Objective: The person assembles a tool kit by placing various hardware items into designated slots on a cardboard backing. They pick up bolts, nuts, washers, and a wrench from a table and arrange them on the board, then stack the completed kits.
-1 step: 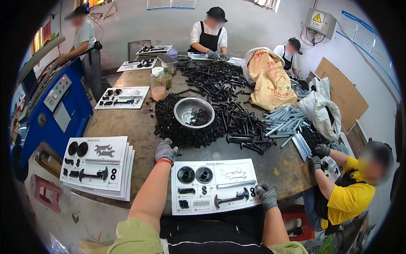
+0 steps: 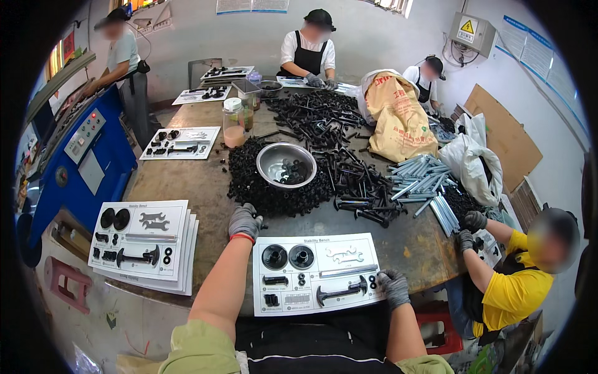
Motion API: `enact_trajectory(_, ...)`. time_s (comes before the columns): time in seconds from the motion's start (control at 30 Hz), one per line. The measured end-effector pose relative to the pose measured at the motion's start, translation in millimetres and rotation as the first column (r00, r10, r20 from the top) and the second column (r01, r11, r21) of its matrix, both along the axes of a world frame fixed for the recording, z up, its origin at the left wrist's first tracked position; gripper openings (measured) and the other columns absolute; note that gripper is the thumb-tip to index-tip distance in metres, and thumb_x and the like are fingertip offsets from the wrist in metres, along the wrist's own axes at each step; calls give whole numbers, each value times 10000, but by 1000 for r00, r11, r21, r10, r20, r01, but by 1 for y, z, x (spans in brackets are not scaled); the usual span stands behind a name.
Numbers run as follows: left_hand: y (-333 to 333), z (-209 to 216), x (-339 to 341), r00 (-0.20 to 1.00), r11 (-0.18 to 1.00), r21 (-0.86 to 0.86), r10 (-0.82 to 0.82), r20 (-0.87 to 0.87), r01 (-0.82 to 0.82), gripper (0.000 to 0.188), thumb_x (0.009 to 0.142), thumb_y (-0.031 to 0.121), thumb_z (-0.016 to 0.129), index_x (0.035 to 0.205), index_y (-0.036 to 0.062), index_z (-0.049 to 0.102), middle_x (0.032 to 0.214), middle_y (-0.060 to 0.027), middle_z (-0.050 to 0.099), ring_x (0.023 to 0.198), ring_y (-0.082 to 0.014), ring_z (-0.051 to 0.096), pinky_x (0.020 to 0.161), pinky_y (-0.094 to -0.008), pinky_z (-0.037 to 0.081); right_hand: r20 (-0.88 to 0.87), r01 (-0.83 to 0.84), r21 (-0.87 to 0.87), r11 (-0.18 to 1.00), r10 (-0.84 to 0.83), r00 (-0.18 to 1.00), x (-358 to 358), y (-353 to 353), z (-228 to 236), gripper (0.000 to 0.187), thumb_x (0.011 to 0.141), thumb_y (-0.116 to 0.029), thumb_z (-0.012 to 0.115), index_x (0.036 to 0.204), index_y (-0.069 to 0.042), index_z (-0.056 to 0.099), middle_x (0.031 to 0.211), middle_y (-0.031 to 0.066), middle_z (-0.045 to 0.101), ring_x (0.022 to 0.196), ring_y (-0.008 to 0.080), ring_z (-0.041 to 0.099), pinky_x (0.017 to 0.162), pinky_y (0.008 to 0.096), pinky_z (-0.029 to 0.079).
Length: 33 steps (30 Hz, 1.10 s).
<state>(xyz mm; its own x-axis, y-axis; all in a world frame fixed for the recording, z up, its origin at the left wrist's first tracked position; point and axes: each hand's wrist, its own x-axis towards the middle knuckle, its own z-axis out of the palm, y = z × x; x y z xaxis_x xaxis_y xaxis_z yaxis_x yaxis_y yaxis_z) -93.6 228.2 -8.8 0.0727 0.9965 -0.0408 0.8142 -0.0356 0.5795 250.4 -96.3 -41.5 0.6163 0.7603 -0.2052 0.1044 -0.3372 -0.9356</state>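
Note:
My left hand [image 2: 245,219], in a grey glove, is at the near edge of a heap of small black parts [image 2: 246,181]; its fingers are curled, and anything in them is too small to make out. At the right edge of a white parts card [image 2: 314,255] is my gloved right hand [image 2: 393,288], its fingers closed on that edge. The card lies before me on the table. On it are two round black discs [image 2: 301,256], silver wrenches [image 2: 344,254], a metal tube [image 2: 347,272], a black T-handled bolt [image 2: 341,292] and small black pieces.
A steel bowl [image 2: 286,165] with black rings sits on the heap. Beyond lie black bolts [image 2: 317,112], metal tubes [image 2: 423,177] and a tan sack [image 2: 398,118]. Stacked cards [image 2: 143,240] are at left. A person in yellow [image 2: 517,280] works at right; others stand farther off.

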Motion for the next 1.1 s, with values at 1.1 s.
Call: enact_trajectory(1.1,-33,-5,-64,976,982,-100,-139,170,158,229,824,222,665,931,31,597,867,-167,645,796,-295,611,747,-368,475,509,-653,-577,490,841,181,-205,267,73,359,833,-308,623,1083,-50,614,1024,168,648,971,334,616,853,402,494)
